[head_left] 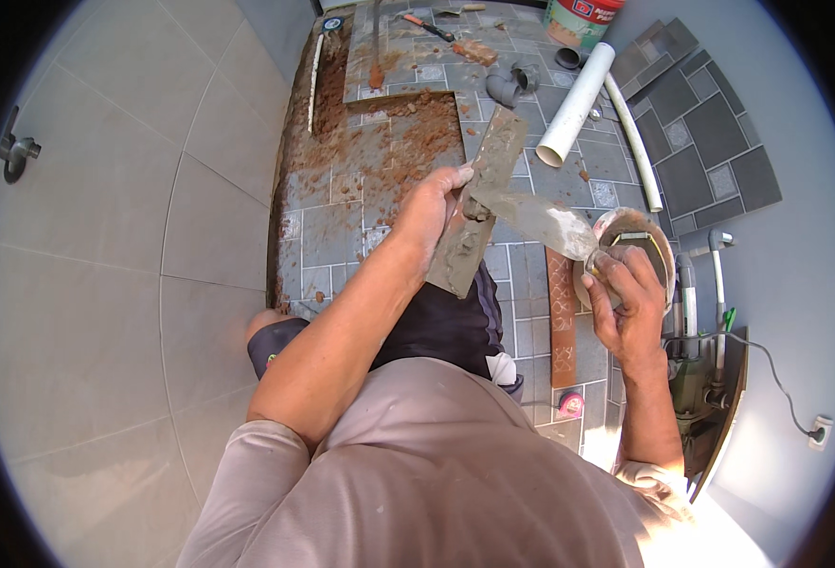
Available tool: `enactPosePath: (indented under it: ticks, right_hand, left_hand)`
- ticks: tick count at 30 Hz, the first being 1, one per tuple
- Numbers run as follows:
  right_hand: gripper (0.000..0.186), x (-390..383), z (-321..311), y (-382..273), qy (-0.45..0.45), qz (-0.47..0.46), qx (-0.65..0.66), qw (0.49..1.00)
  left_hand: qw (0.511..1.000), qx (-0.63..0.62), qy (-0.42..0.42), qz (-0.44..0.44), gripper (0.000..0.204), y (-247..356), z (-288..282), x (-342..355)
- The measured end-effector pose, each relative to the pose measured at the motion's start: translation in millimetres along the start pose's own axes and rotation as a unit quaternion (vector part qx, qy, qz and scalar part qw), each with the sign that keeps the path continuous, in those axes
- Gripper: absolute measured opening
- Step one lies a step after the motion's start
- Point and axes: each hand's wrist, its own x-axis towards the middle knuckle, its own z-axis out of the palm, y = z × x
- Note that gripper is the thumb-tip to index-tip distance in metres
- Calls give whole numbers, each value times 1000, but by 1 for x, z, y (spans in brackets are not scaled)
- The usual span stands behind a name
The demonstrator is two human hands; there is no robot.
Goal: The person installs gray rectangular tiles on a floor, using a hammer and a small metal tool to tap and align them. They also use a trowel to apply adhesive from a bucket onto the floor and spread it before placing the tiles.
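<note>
My left hand grips a narrow grey strip, likely tile, held at a slant with wet grey mortar spread on its face. My right hand is closed on the handle of a pointed metal trowel, whose blade reaches across to the middle of the strip, into a lump of mortar. Behind and below the right hand stands a round bucket, mostly hidden, with grey material inside. A brown patterned strip lies on the floor beside it, near a pink tape measure.
Grey tiles cover the floor, with a soil-strewn cut-out. White pipes, grey elbows, tools and a paint pail lie farther back. A tiled wall bounds the left; a pump with cord stands right.
</note>
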Motion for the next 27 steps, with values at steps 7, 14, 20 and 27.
enactPosePath:
  ticks: [7,14,20,27]
  right_hand:
    - [22,-17,20,-14,-50,69,95,992]
    - [27,-19,25,-19,-50,-1,113,992]
    - [37,-7,30,-5,28,-83,-30,996]
    - [37,9,22,28,70,-89,-142,983]
  left_hand:
    - [999,-37,26,-18,49,1,-8,-1]
    - [995,-85,49,-17,50,5,-16,4]
    - [994,-80,61,-34,44,9,-15,-5]
    - [996,-70,6,-56,43,8,-16,-10]
